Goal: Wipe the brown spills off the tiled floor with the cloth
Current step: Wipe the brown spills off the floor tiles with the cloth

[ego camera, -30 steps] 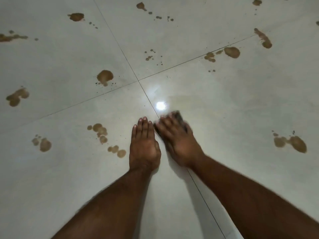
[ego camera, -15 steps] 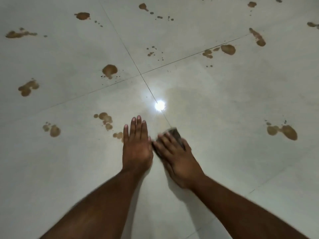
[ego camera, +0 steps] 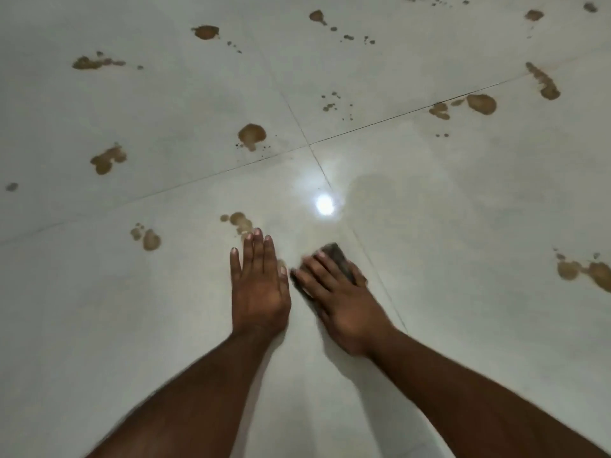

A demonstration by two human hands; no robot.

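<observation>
My right hand (ego camera: pixel 340 302) lies with straight fingers pressed on a dark, folded cloth (ego camera: pixel 338 256), just left of a grout line on the pale tiled floor (ego camera: pixel 463 200). Only the cloth's far end and left edge show past the fingers. My left hand (ego camera: pixel 259 292) rests flat on the tile beside it, its fingertips touching a brown spill (ego camera: pixel 240 221). A small brown spot (ego camera: pixel 282 264) peeks out by that hand's right edge. More brown spills sit to the left (ego camera: pixel 150 239) and further off (ego camera: pixel 252 133).
Several other brown spills dot the floor: far left (ego camera: pixel 107 160), back left (ego camera: pixel 205 32), back right (ego camera: pixel 481 103) and right edge (ego camera: pixel 582 272). A bright lamp glare (ego camera: pixel 324 203) shines on the glossy tile ahead of the hands. Grout lines cross near it.
Both hands slid left and towards me across the tile. The cloth went from the grout line to its left side. My left hand now reaches the spill trail it was beside before.
</observation>
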